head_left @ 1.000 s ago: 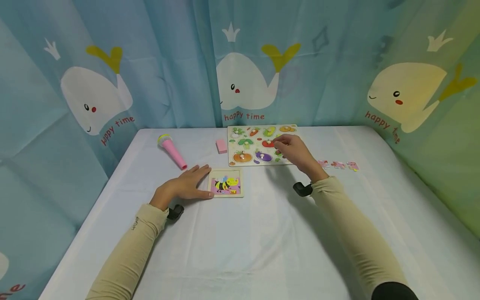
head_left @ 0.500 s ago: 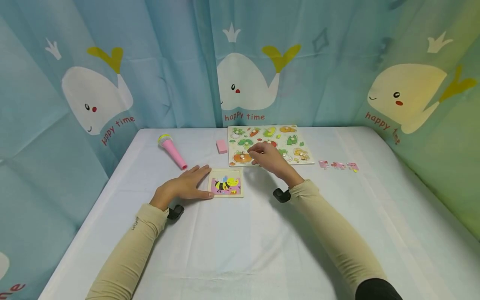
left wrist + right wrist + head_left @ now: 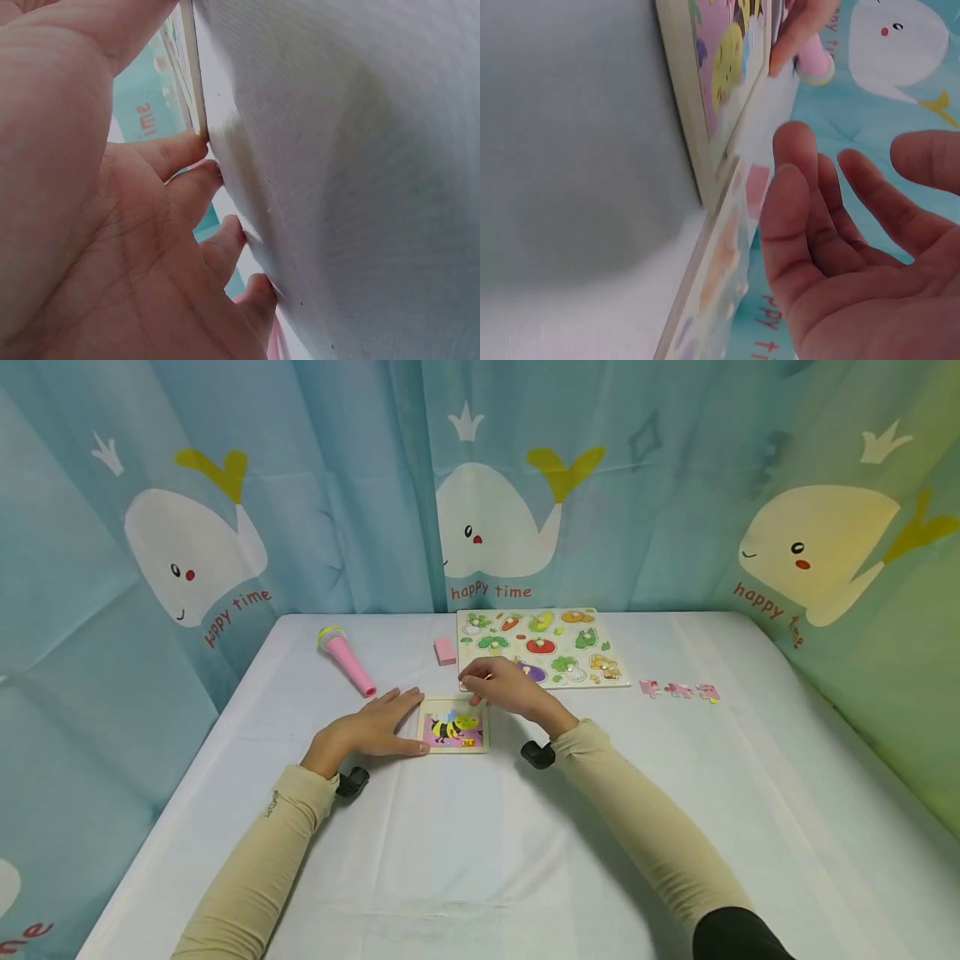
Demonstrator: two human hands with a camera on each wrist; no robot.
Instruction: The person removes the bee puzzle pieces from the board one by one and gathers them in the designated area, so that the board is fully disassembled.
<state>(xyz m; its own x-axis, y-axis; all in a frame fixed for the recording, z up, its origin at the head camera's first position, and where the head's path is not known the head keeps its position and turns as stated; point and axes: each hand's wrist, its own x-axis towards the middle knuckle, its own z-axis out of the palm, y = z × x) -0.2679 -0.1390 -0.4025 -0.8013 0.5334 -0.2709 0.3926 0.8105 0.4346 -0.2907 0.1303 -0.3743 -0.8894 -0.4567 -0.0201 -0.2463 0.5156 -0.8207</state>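
A small square bee puzzle (image 3: 453, 731) in a pale wooden frame lies flat on the table. My left hand (image 3: 378, 727) rests at its left side, fingers spread, with thumb and index fingertip touching the frame. In the left wrist view, the fingertips (image 3: 259, 289) of that hand press against the white cloth. My right hand (image 3: 506, 687) hovers above the puzzle's upper right corner. Seen from the right wrist, its fingers are loosely bent, the thumb stands apart, and nothing lies between them. Behind it, the vegetable knob puzzle board (image 3: 573, 647) is partly covered by this hand.
A pink toy microphone (image 3: 347, 662) lies at the back left. Beside the vegetable board sits a pink block (image 3: 445, 651). Several small pink jigsaw pieces (image 3: 679, 691) lie in a row to the right. A whale-print curtain (image 3: 337, 510) encloses the table's back and sides.
My right hand has moved left and nearer, from over the vegetable board to above the bee puzzle's upper right corner. My left hand stays at the frame.
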